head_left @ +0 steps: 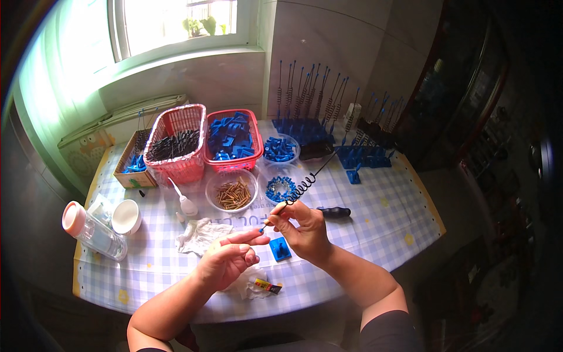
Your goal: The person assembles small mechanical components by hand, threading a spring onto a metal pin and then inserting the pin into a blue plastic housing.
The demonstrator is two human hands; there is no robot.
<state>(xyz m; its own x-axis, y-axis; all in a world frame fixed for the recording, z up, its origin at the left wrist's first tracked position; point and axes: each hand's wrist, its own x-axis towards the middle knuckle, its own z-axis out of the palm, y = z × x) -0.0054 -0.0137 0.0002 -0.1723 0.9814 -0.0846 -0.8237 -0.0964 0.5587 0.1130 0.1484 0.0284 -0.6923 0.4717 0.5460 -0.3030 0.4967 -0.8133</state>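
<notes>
My right hand pinches a black wire with a coiled spring section, which slants up and away to the right. A small blue tip shows at the wire's lower end, against the fingers of my left hand. That hand is palm up with its index finger stretched out; whether it presses on the tip I cannot tell. Just below the hands lies a square blue base with a raised stub. Nearer me, a small yellow and black tube rests on crumpled white tissue.
Behind are a basket of black wires, a red basket of blue parts, and bowls of brass-coloured pins and blue caps. Finished-looking spring stands crowd the back right. A bottle, squeeze bottle and black-handled tool lie around.
</notes>
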